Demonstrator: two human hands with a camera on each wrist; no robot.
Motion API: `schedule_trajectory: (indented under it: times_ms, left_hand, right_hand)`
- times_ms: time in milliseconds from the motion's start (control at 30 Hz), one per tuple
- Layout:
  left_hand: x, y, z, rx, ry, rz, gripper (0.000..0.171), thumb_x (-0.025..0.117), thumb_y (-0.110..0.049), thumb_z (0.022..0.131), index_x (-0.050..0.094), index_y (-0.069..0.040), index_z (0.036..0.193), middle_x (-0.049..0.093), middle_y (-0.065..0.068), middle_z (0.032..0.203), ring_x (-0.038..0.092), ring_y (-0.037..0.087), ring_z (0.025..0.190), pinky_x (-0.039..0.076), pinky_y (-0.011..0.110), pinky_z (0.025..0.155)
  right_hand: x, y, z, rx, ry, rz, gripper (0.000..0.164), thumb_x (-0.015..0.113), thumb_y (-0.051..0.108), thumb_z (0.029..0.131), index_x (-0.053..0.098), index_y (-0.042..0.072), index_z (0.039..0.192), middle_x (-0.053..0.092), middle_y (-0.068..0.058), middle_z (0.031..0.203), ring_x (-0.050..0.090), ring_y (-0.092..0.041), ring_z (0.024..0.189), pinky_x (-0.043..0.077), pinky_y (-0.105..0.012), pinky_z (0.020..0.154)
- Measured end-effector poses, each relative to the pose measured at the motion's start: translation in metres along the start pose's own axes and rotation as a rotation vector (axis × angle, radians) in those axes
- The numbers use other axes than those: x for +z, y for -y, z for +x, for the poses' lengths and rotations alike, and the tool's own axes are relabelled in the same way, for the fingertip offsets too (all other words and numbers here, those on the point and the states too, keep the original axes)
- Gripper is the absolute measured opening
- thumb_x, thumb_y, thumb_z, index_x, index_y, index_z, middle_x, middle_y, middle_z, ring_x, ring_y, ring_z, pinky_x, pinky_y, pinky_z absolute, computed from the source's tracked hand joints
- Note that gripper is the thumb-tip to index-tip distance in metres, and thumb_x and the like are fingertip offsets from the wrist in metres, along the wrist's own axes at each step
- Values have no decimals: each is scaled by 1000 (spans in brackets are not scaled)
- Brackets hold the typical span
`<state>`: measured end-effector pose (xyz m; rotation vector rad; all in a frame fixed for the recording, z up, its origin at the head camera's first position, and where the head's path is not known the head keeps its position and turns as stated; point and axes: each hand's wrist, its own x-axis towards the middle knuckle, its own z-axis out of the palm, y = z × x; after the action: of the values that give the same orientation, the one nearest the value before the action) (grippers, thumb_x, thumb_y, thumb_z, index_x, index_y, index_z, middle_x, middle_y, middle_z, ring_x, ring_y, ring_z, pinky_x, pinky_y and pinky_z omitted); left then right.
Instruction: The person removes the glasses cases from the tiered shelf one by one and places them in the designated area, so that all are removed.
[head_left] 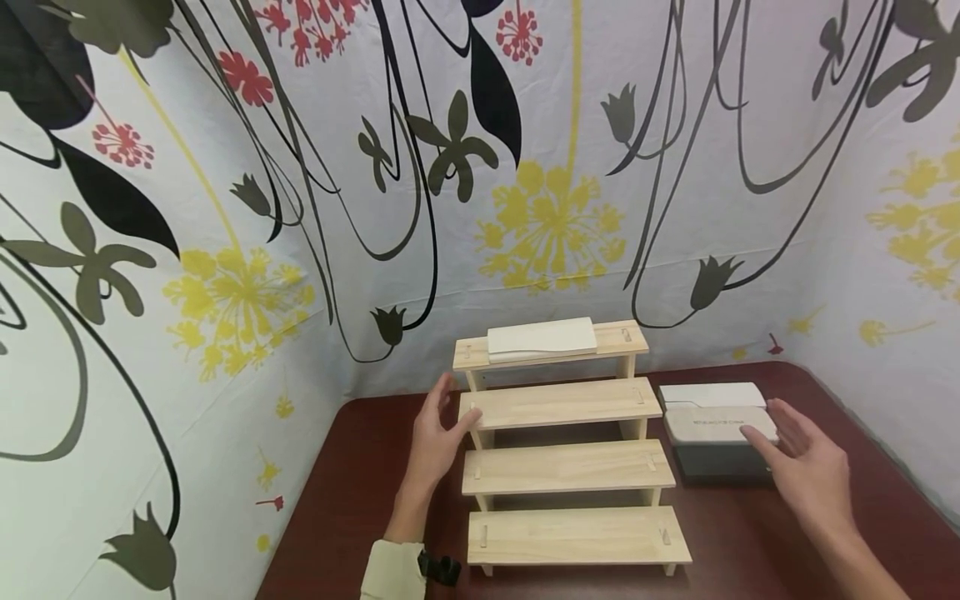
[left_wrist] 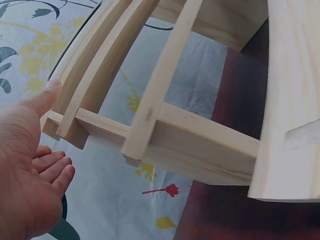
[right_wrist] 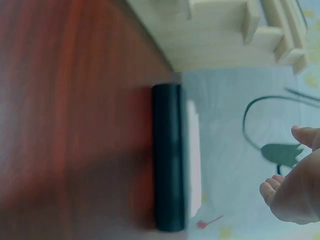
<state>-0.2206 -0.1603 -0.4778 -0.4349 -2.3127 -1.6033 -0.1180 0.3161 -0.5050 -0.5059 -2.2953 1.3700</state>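
Note:
A pale wooden stand of stepped shelves (head_left: 570, 467) is upright on the dark red table. Beside its upper left end is my left hand (head_left: 437, 437), fingers extended and thumb apart. In the left wrist view the thumb (left_wrist: 45, 97) overlaps the shelf ends; I cannot tell if it touches. On the top shelf lies a flat white folded piece (head_left: 542, 336), perhaps paper or cloth. My right hand (head_left: 813, 475) is at the right side of a box with a pale top and dark sides (head_left: 720, 462). In the right wrist view that hand (right_wrist: 295, 190) appears apart from the box, holding nothing.
The dark red table (head_left: 330, 517) runs along both sides of the stand. A white cloth with flower prints (head_left: 450, 250) hangs behind and at both sides, close to the table's edges. The box stands right of the shelves with a narrow gap between.

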Motion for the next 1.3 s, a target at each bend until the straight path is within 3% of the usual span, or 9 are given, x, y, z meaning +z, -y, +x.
schedule_trajectory:
  times_ms: [267, 600, 667, 833, 967, 1067, 1167, 1233, 1300]
  left_hand:
    - [-1, -7, 13, -28, 14, 7, 92, 82, -35, 97, 29, -12, 169, 36, 7, 170, 36, 30, 155, 29, 56, 124]
    - [4, -20, 29, -20, 29, 33, 94, 81, -34, 97, 25, -15, 170, 33, 6, 171, 34, 31, 155, 31, 58, 123]
    - [5, -22, 32, -25, 31, 47, 95, 81, -37, 97, 24, -17, 171, 33, 7, 171, 34, 33, 155, 34, 58, 122]
    - [7, -25, 39, -30, 44, 75, 95, 79, -39, 99, 22, -18, 171, 30, 11, 172, 37, 39, 153, 42, 59, 116]
    - [8, -26, 45, -26, 40, 102, 95, 78, -38, 99, 22, -12, 171, 31, 15, 171, 35, 40, 153, 40, 61, 116]
    - [10, -26, 49, -24, 32, 121, 96, 79, -37, 99, 22, -8, 170, 32, 17, 170, 32, 39, 155, 35, 61, 120]
    - [12, -26, 52, -27, 32, 124, 96, 80, -35, 99, 21, -6, 170, 31, 18, 171, 28, 37, 157, 31, 59, 123]
    - [14, -26, 54, -29, 32, 125, 97, 80, -35, 99, 21, -5, 169, 30, 19, 171, 27, 37, 157, 30, 58, 124]
    - [15, -25, 56, -31, 31, 128, 97, 80, -35, 98, 22, -3, 169, 29, 19, 171, 27, 37, 158, 28, 56, 125]
  right_hand:
    - [15, 44, -5, -180, 39, 81, 75, 82, 31, 97, 48, 15, 162, 52, -10, 159, 50, 14, 129, 42, 1, 88]
    - [43, 92, -5, -477, 92, 133, 76, 85, 12, 93, 50, 11, 160, 53, -17, 157, 46, 18, 129, 40, -4, 100]
    - [49, 99, -5, -516, 115, 124, 77, 85, 11, 92, 49, 11, 160, 52, -16, 158, 49, 9, 134, 40, -4, 101]
    - [63, 115, -3, -565, 162, 84, 78, 85, 15, 93, 47, 7, 161, 49, -19, 160, 53, -39, 141, 34, -1, 102]
    - [73, 127, 0, -571, 195, 58, 79, 85, 19, 94, 46, 7, 162, 51, -21, 158, 53, -48, 138, 48, -33, 112]
    - [78, 134, 3, -569, 229, 51, 79, 84, 21, 95, 44, 6, 162, 51, -22, 158, 51, -47, 141, 46, -62, 106]
    - [83, 140, 6, -575, 255, 46, 80, 84, 22, 95, 44, 5, 162, 49, -23, 159, 49, -48, 141, 48, -65, 103]
    - [85, 143, 9, -586, 266, 32, 80, 84, 23, 96, 43, 5, 162, 50, -25, 157, 52, -50, 138, 52, -60, 95]
    - [88, 146, 13, -594, 268, 14, 80, 83, 23, 96, 43, 6, 163, 53, -26, 154, 65, -48, 119, 51, -53, 82]
